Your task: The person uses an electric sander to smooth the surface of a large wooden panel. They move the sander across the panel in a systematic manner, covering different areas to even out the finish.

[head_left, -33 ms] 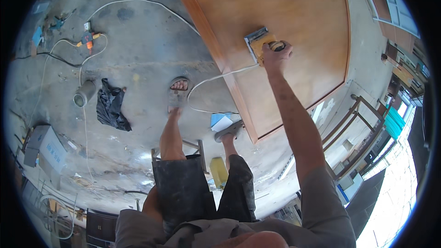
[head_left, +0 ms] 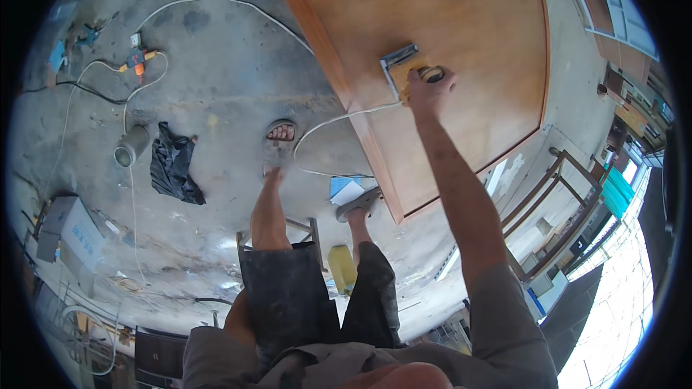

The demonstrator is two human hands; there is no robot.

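My right hand (head_left: 429,90) is wrapped round the top of a yellow electric sander (head_left: 405,72). The sander sits on the face of a large wooden panel (head_left: 454,21) with a raised reddish-brown frame. A pale power cord (head_left: 317,130) runs from the sander over the panel's near-left frame and loops onto the floor. At the lower left only part of my left arm (head_left: 238,320) shows, beside my thigh. The left hand itself is hidden.
Left on the concrete floor lie an orange plug connector (head_left: 137,65), a metal can (head_left: 131,148), a black plastic bag (head_left: 175,166) and a cardboard box (head_left: 72,234). Blue-and-white sheets (head_left: 347,191) and a yellow container (head_left: 342,270) lie near my feet. A wooden frame (head_left: 555,209) stands right.
My right hand and the sander have shifted very slightly to the left on the panel. The grip is unchanged.
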